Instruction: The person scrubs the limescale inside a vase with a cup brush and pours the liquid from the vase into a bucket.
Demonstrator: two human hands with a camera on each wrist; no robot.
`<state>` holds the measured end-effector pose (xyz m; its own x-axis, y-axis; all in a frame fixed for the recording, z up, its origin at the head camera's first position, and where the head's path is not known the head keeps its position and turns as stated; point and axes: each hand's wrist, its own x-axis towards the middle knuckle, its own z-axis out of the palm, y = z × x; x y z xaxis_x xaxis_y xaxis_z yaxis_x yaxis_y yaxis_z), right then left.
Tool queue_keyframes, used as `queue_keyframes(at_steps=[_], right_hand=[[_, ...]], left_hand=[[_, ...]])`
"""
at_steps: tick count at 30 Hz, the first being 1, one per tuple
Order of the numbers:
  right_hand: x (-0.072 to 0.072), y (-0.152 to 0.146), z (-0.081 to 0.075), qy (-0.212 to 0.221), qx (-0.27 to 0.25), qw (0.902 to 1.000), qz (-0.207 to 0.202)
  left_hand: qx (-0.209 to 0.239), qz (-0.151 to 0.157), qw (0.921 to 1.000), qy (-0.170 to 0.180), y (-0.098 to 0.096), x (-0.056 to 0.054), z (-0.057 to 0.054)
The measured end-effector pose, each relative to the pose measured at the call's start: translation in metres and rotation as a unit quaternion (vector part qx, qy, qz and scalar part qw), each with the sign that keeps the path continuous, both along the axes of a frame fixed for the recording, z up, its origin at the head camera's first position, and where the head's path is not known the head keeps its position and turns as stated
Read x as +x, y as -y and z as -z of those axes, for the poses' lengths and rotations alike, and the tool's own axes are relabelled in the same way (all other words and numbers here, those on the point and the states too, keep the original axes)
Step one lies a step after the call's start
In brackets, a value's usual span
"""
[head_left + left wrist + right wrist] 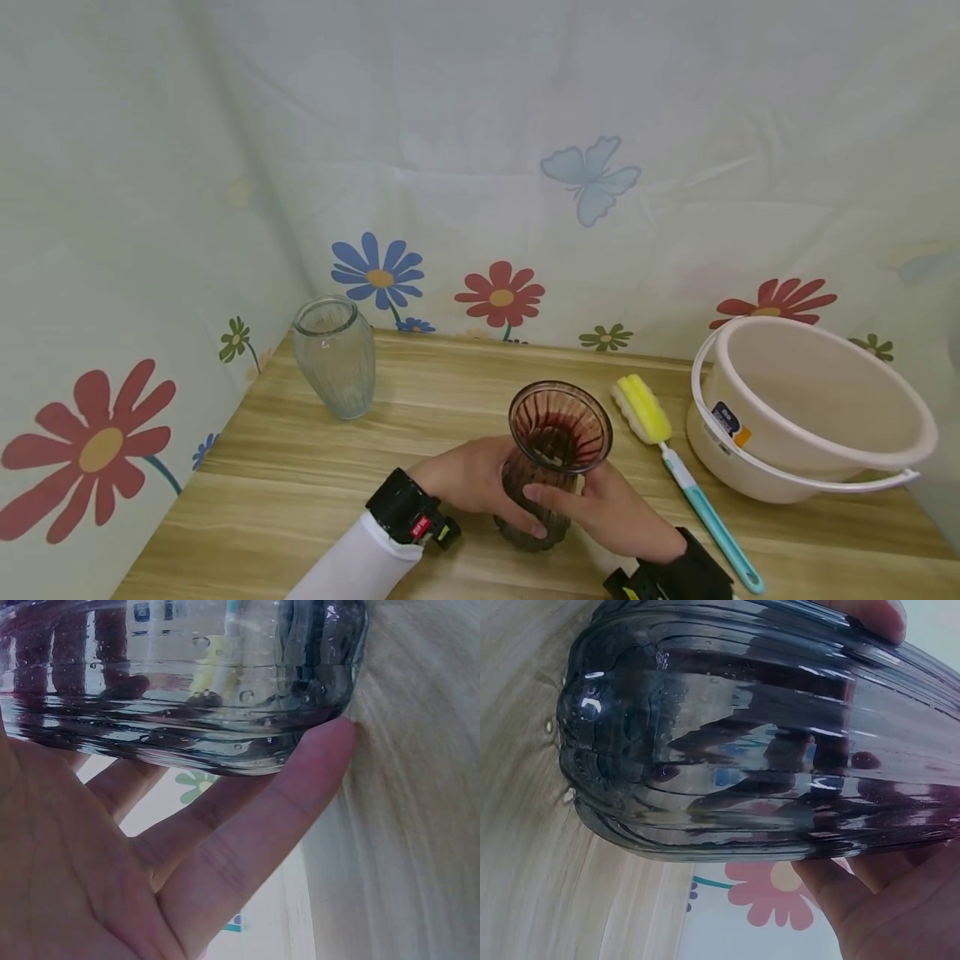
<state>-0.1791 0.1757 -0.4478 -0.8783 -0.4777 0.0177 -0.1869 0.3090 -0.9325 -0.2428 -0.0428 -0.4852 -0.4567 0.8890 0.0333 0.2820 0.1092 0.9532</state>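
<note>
In the head view a ribbed, purple-brown glass vase (pixel 558 433) with a flared rim is between both hands near the table's front. My left hand (pixel 474 475) holds its left side, and my right hand (pixel 617 510) holds the right side with the thumb across its front. The left wrist view has the vase's clear base (pixel 315 667) close to a fingertip, with drops on the glass. From the right wrist the fluted base (pixel 607 735) appears to rest on the wood. Some fingers are hidden behind the glass.
A clear glass vase (pixel 337 367) stands at the back left. To the right lies a yellow sponge brush (pixel 645 408) with a blue-and-white handle, beside a pale bucket (pixel 712 450) whose handle hangs down in front. Printed curtains (pixel 450 208) border the wooden table (pixel 435 375).
</note>
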Motion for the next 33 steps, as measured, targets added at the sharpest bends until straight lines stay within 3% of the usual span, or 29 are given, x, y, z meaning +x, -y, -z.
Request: queue_keyframes(at_steps=[10, 22, 33], right_hand=[[-0.0019, 0.0027, 0.0041, -0.06, -0.017, 0.9979, 0.018], [0.0008, 0.0034, 0.0047, -0.054, -0.014, 0.998, 0.03], [-0.004, 0.0023, 0.008, -0.073, -0.017, 0.9963, 0.041]], left_hand=[[-0.019, -0.022, 0.9988, -0.038, -0.0005, -0.0003, -0.0006], [-0.037, -0.033, 0.9973, -0.054, -0.0019, 0.0022, 0.0005], [-0.058, -0.065, 0.9937, -0.071, -0.0001, 0.0024, -0.0012]])
